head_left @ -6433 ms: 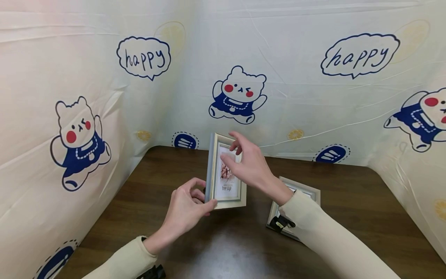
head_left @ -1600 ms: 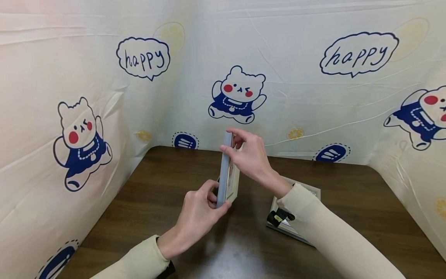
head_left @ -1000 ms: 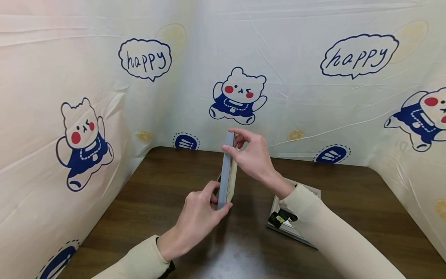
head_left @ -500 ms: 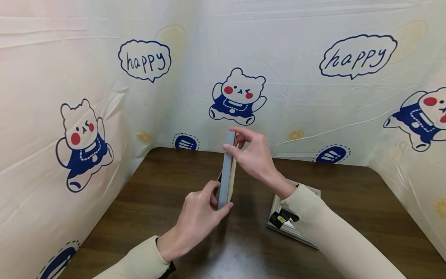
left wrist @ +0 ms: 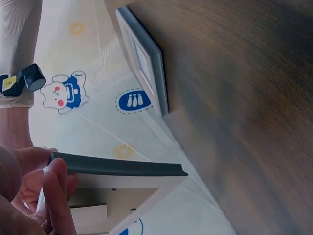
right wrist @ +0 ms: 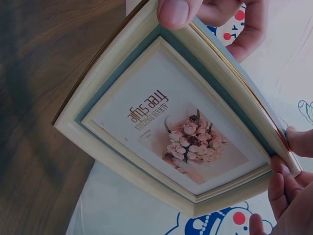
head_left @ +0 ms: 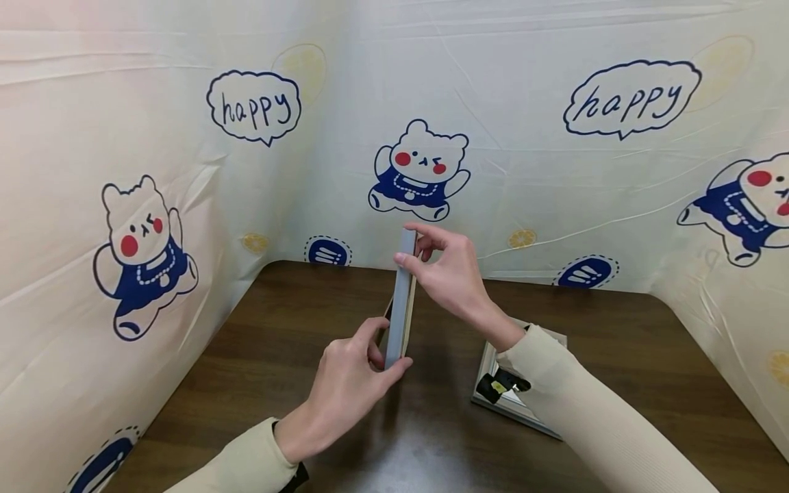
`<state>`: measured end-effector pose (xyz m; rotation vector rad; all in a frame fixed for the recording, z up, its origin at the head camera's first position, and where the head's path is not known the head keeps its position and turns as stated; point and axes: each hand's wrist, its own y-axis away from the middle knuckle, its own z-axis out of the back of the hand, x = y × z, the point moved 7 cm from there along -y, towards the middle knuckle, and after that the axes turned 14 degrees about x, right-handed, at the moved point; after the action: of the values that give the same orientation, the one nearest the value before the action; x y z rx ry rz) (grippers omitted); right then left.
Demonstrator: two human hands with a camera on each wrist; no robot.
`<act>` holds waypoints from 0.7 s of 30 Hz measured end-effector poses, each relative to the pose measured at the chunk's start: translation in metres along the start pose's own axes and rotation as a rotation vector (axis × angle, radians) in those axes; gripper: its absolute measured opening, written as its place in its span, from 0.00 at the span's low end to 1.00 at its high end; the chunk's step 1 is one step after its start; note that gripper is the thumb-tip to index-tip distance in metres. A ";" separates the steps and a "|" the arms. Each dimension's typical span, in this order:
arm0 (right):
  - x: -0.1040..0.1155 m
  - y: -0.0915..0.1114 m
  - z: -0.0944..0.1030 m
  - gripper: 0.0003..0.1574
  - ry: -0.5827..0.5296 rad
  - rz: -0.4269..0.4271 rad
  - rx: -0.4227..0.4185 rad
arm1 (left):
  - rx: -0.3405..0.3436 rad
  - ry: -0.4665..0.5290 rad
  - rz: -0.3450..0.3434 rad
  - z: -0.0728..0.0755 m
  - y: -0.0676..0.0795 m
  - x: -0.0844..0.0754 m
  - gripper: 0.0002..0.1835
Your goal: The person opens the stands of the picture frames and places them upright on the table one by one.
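Observation:
A picture frame (head_left: 401, 301) is held up above the table, its blue-grey side edge facing the head camera. My left hand (head_left: 345, 387) pinches its lower end, thumb on the front side and fingers behind. At the upper end, my right hand (head_left: 453, 277) pinches the edge between thumb and forefinger. In the right wrist view the cream front of the picture frame (right wrist: 193, 142) shows, around a print of pink flowers with the words "free style". The left wrist view shows its dark edge and part of the open-looking back.
A second picture frame (head_left: 514, 413) lies on the brown wooden table (head_left: 246, 383) at right, partly hidden under my right sleeve (head_left: 592, 404). A pale cloth (head_left: 524, 157) printed with bears surrounds the table at the back and sides.
Earlier the picture frame's front faced the head camera, with my right hand loose before it. My right hand has taken the upper end, and the frame has turned edge-on; lately almost still.

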<state>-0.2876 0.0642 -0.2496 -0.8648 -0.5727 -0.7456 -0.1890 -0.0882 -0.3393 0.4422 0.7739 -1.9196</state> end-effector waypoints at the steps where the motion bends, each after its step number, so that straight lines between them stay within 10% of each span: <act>1: 0.000 0.000 0.000 0.27 -0.003 0.000 0.001 | 0.001 -0.004 -0.002 0.000 0.000 -0.001 0.31; 14: 0.001 0.000 0.005 0.26 -0.021 0.014 0.000 | -0.144 0.178 -0.246 0.025 -0.011 0.001 0.07; 21: 0.002 0.000 0.005 0.27 -0.005 0.014 0.011 | -0.032 0.389 0.048 0.031 -0.025 0.027 0.07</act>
<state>-0.2868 0.0672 -0.2454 -0.8600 -0.5736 -0.7271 -0.2232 -0.1192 -0.3253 0.8219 1.0316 -1.7956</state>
